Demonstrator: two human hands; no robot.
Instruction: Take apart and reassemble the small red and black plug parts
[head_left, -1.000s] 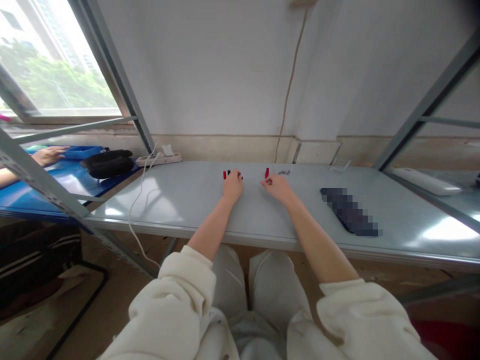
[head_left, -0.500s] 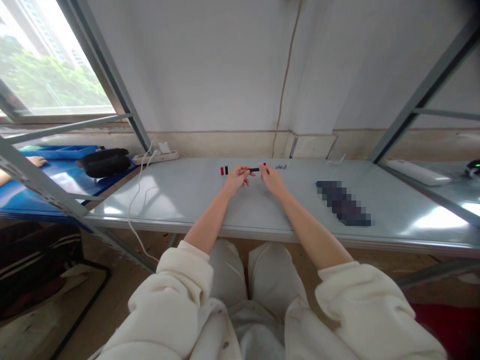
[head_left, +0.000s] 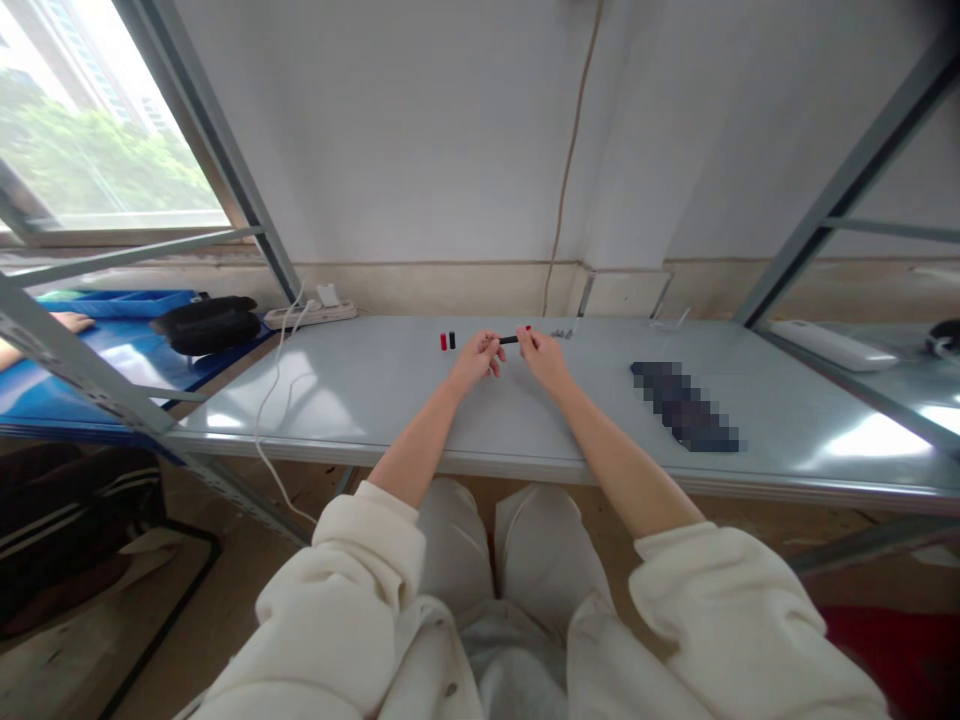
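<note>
The left hand (head_left: 478, 358) and the right hand (head_left: 541, 357) face each other above the grey metal worktop (head_left: 405, 400), each pinching one end of a slim black rod (head_left: 508, 340) held level between them. A small red piece (head_left: 528, 328) shows just beyond the right fingertips; whether it is held or resting there, I cannot tell. Near the left hand, a short red cylinder (head_left: 443, 342) and a short black cylinder (head_left: 452, 340) sit side by side. Small grey pieces (head_left: 562, 334) lie just beyond the right hand.

At the far left, on a blue-topped table (head_left: 45, 385), is a shallow blue plastic tray (head_left: 154, 303) with a divider; something pale green shows by its left end, inside or behind it being unclear. A soft black pouch (head_left: 206, 326) lies beside the tray, its contents hidden. Another person's hand (head_left: 73, 322) rests near the tray.
</note>
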